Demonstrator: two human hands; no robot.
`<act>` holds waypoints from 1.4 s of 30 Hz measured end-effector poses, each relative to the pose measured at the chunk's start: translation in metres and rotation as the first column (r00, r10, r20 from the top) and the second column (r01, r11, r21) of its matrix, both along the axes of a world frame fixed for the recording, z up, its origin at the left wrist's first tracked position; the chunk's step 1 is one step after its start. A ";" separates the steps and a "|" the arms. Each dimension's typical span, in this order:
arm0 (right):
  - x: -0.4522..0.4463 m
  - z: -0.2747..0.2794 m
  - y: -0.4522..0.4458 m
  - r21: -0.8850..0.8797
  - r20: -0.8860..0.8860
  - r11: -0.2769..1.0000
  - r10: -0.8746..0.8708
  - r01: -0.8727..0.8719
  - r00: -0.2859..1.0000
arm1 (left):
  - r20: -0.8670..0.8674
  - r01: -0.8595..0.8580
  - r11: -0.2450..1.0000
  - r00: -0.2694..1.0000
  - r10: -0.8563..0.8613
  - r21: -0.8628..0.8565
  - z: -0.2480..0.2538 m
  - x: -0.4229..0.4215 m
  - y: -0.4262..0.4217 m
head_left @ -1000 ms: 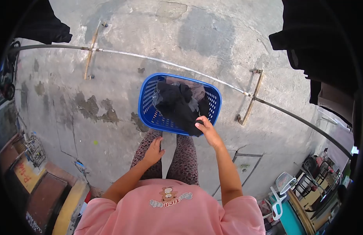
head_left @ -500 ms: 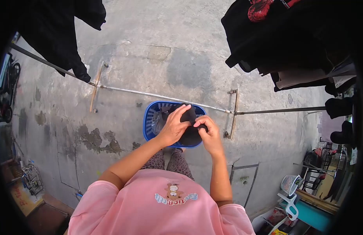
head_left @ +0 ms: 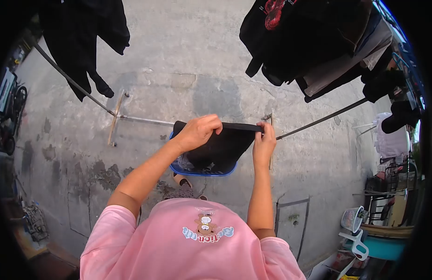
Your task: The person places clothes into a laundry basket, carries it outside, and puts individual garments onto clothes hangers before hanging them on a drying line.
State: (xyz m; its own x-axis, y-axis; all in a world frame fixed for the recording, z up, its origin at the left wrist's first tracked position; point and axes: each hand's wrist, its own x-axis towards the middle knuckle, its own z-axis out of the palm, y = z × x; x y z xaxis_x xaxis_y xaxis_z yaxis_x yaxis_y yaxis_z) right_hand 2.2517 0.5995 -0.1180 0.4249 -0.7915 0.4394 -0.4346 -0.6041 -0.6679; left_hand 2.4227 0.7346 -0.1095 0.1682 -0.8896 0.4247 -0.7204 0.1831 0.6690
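Note:
A black garment [head_left: 220, 147] is stretched out between my two hands, its straight, band-like upper edge spread from left to right. My left hand [head_left: 200, 130] grips that edge with curled fingers near the left part. At the right end, my right hand [head_left: 264, 140] pinches the corner between thumb and fingers. Below the cloth stands a blue plastic laundry basket [head_left: 216, 175], mostly covered by the garment. What lies inside the basket is largely hidden.
A metal drying rack's lower bar [head_left: 146, 120] runs behind the basket, with a foot [head_left: 115, 116] on the left. Dark clothes [head_left: 80, 42] hang at upper left, and more black clothes [head_left: 304, 42] at upper right. A white plastic basket [head_left: 352, 219] stands at lower right.
The black garment, bunched over the basket before, is now lifted and spread wide. My hands have moved apart, the right one outward to the right. A foot now shows beside the basket.

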 end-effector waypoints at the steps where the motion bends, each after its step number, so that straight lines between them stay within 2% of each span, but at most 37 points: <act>1: -0.006 -0.005 0.000 0.097 0.056 0.995 0.010 -0.016 0.998 | 0.086 -0.030 1.000 0.996 0.029 0.005 0.003 -0.008 0.003; 2: -0.014 -0.008 -0.001 0.098 0.066 0.995 0.012 -0.018 0.998 | 0.172 -0.060 0.998 0.983 0.057 0.011 0.006 -0.016 0.008; 3: -0.019 -0.002 0.002 0.477 0.330 0.861 0.012 -0.178 0.944 | 0.181 -0.060 0.998 0.982 0.057 0.011 0.011 -0.023 0.013; 4: -0.025 0.005 0.004 0.713 0.546 0.575 -0.097 -0.401 0.832 | 0.289 -0.090 0.996 0.953 0.086 0.002 0.016 -0.030 0.019; 5: -0.031 0.011 0.005 0.685 0.612 0.540 -0.060 -0.490 0.789 | 0.392 -0.121 0.993 0.913 0.116 -0.012 0.020 -0.034 0.024; 6: -0.035 0.018 0.006 0.680 0.618 0.541 -0.057 -0.496 0.784 | 0.398 -0.123 0.992 0.910 0.119 -0.016 0.020 -0.036 0.028; 8: -0.043 0.035 0.011 0.569 0.747 0.501 0.018 -0.653 0.664 | 0.591 -0.131 0.988 0.791 0.155 -0.083 0.014 -0.034 0.042; 9: -0.046 0.044 0.014 0.542 0.768 0.514 0.016 -0.664 0.640 | 0.657 -0.147 0.984 0.753 0.046 0.099 0.014 -0.034 0.052; 10: -0.049 0.048 0.016 0.526 0.777 0.523 0.025 -0.671 0.629 | 0.666 -0.146 0.986 0.744 0.054 0.083 0.013 -0.037 0.060; 12: -0.054 0.057 0.017 0.486 0.774 0.532 0.106 -0.693 0.624 | 0.786 -0.082 0.997 0.616 0.047 0.005 0.008 -0.046 0.072; 13: -0.053 0.068 0.027 0.474 0.723 0.593 0.161 -0.652 0.672 | 0.810 -0.042 0.999 0.586 0.001 0.029 0.010 -0.052 0.078; 14: -0.050 0.064 0.030 0.398 0.654 0.719 0.214 -0.570 0.726 | 0.830 -0.020 1.000 0.557 -0.005 0.020 0.011 -0.060 0.082; 15: -0.052 0.067 0.035 0.358 0.542 0.786 0.265 -0.504 0.797 | 0.793 -0.027 0.995 0.606 -0.056 0.091 0.010 -0.065 0.085; 16: -0.054 0.067 0.037 0.295 0.499 0.824 0.300 -0.484 0.813 | 0.758 -0.071 0.992 0.651 -0.036 0.108 0.011 -0.068 0.088; 17: -0.056 0.067 0.039 0.289 0.462 0.849 0.281 -0.442 0.841 | 0.637 -0.077 0.993 0.771 0.000 0.093 0.010 -0.065 0.090; 19: -0.065 0.067 0.041 0.335 0.375 0.852 0.271 -0.402 0.887 | 0.431 -0.154 0.986 0.895 0.113 0.060 0.032 -0.065 0.098; 20: -0.064 0.060 0.040 0.217 0.381 0.893 0.294 -0.393 0.877 | 0.352 -0.180 0.977 0.927 0.128 0.117 0.044 -0.066 0.103; 22: -0.069 0.065 0.040 0.227 0.187 0.875 0.392 -0.428 0.901 | 0.378 -0.206 0.979 0.907 0.186 0.012 0.049 -0.065 0.112; 23: -0.073 0.081 0.036 0.030 0.042 0.892 0.451 -0.452 0.892 | 0.384 -0.225 0.974 0.897 0.218 -0.026 0.053 -0.064 0.115; 24: -0.076 0.100 0.039 -0.150 -0.122 0.856 0.480 -0.494 0.869 | 0.390 -0.204 0.977 0.896 0.211 -0.061 0.060 -0.062 0.120; 25: -0.084 0.146 0.048 -0.375 -0.245 0.835 0.331 -0.404 0.911 | 0.393 -0.197 0.978 0.896 0.206 -0.062 0.068 -0.060 0.125; 26: -0.091 0.191 0.051 -0.619 -0.186 0.744 0.173 -0.252 0.967 | 0.394 -0.196 0.979 0.897 0.200 -0.052 0.072 -0.059 0.129; 27: -0.099 0.234 0.051 -0.804 -0.083 0.588 0.034 -0.087 0.996 | 0.394 -0.186 0.980 0.898 0.197 -0.065 0.075 -0.057 0.133; 29: -0.124 0.313 0.045 -0.954 0.132 0.233 -0.241 0.189 0.962 | 0.422 -0.207 0.978 0.885 0.196 -0.019 0.079 -0.049 0.138; 30: -0.138 0.350 0.047 -0.948 0.235 0.114 -0.385 0.299 0.892 | 0.423 -0.199 0.980 0.886 0.191 -0.026 0.079 -0.045 0.141; 31: -0.151 0.381 0.041 -0.941 0.287 0.000 -0.526 0.337 0.800 | 0.440 -0.212 0.977 0.880 0.181 0.022 0.080 -0.040 0.143; 33: -0.176 0.422 0.028 -0.943 0.269 -0.072 -0.740 0.324 0.617 | 0.499 -0.242 0.967 0.850 0.170 0.082 0.086 -0.033 0.146; 36: -0.203 0.448 0.007 -0.966 0.071 0.034 -0.918 0.255 0.391 | 0.541 -0.177 0.984 0.829 0.144 0.009 0.089 -0.020 0.152; 40: -0.220 0.455 -0.005 -0.983 0.000 0.087 -0.878 0.161 0.478 | 0.625 -0.225 0.973 0.752 0.210 -0.056 0.093 -0.005 0.159; 42: -0.224 0.458 -0.001 -0.972 0.035 0.120 -0.776 0.203 0.630 | 0.633 -0.246 0.968 0.744 0.214 -0.037 0.099 0.002 0.162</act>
